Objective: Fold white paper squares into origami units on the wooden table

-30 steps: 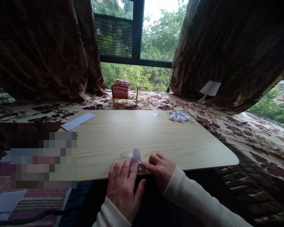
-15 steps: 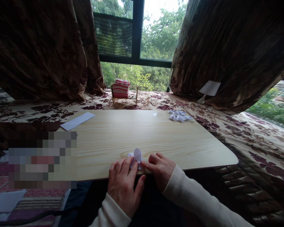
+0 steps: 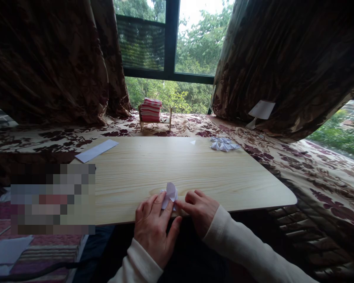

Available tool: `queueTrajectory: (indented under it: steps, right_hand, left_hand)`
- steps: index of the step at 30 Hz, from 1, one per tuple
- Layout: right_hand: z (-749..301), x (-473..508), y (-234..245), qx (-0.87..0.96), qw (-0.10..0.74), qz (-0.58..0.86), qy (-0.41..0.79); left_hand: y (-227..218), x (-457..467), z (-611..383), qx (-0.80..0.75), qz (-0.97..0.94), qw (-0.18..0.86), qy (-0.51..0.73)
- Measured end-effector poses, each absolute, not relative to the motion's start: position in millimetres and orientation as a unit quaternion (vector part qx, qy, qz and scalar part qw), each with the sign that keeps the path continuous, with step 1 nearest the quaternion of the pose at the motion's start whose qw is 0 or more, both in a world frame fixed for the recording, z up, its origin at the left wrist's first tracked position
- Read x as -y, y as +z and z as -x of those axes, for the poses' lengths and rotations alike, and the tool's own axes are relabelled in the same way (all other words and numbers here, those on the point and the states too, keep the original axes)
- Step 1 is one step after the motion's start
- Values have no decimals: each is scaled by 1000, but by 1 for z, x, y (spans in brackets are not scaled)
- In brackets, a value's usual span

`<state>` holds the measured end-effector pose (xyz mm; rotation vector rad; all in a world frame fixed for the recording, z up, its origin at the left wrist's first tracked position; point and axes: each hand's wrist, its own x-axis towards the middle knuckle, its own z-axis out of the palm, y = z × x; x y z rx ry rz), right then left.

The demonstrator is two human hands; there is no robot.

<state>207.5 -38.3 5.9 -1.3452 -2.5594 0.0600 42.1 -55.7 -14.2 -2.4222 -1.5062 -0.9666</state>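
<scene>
A small piece of folded white paper (image 3: 171,192) lies near the front edge of the wooden tabletop, one rounded flap standing up from it. My left hand (image 3: 157,226) is spread over its left and near side, the fingers stretched out and the fingertips pressing it on the table. From the right, my right hand (image 3: 198,208) touches the paper with its index fingertip while the other fingers are curled in. Its thumb is mostly hidden. Part of the paper is covered by my left fingers.
A pale wooden table (image 3: 141,165) spans the middle. At its back right lies a cluster of folded white paper pieces (image 3: 224,144), with a small paper triangle (image 3: 192,142) nearby. A paper strip (image 3: 97,151) lies back left. Beyond stand a small rack of striped cloths (image 3: 151,110) and a lamp (image 3: 262,110).
The folded paper's upright flap has shifted slightly up and away, and its body has turned a little under my left fingers. Both hands stay nearly in place.
</scene>
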Motion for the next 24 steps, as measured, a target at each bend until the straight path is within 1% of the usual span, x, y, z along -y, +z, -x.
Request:
queueTrajectory:
  steps: [10, 14, 18, 20, 24]
  right_hand:
    - [-207, 39, 8, 876, 117, 467, 31]
    - [-210, 37, 7, 876, 117, 467, 18]
    - [-211, 37, 16, 874, 127, 468, -11]
    - [-208, 36, 23, 876, 107, 469, -29]
    - [-196, 31, 36, 879, 9, 475, -50]
  left_hand:
    - [-23, 55, -44, 488, 804, 49, -337]
    - [-22, 54, -40, 482, 813, 50, -323]
    - [-21, 51, -36, 477, 823, 50, -305]
    - [-20, 49, -34, 469, 829, 52, -302]
    - [-19, 47, -31, 453, 840, 55, -293]
